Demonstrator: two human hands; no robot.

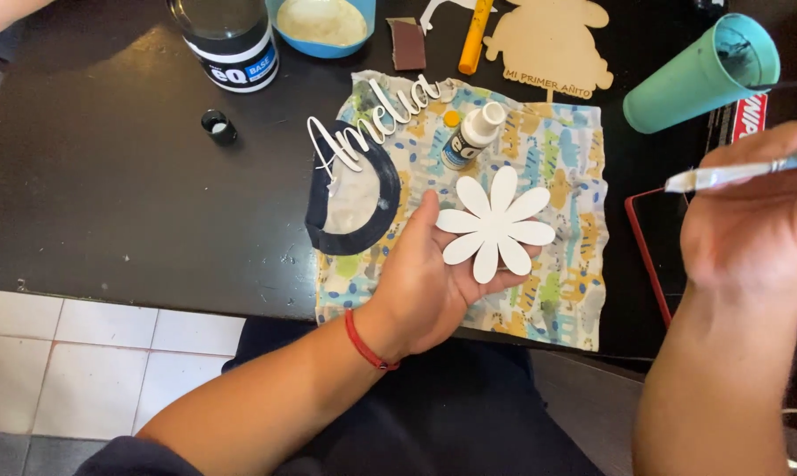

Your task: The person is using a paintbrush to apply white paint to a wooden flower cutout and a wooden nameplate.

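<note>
- Left hand lying palm up, fingers spread loosely, cradling a white flower cutout flat on the palm and fingertips, thumb pointing up along its left side.
- Wearing a red cord bracelet at that wrist.
- Right hand closing around a thin paintbrush, pale-coated tip pointing left toward the flower but staying well apart from it.
- Hovering, both hands, above a patterned cloth spread over the black table.
- Lying on the cloth's left edge: a dark-rimmed half-round piece, with a white script cutout overlapping its top.
- Standing just above the flower: a small white-capped bottle, with a yellow cap beside it.
- Sitting further back: a large dark jar, a blue bowl of pale paint, a brown sanding block, an orange stick and a plain wooden figure cutout.
- Tilting on its side at the upper right: a teal cup.
- Resting alone on the table left of the cloth: a small black cap.
</note>
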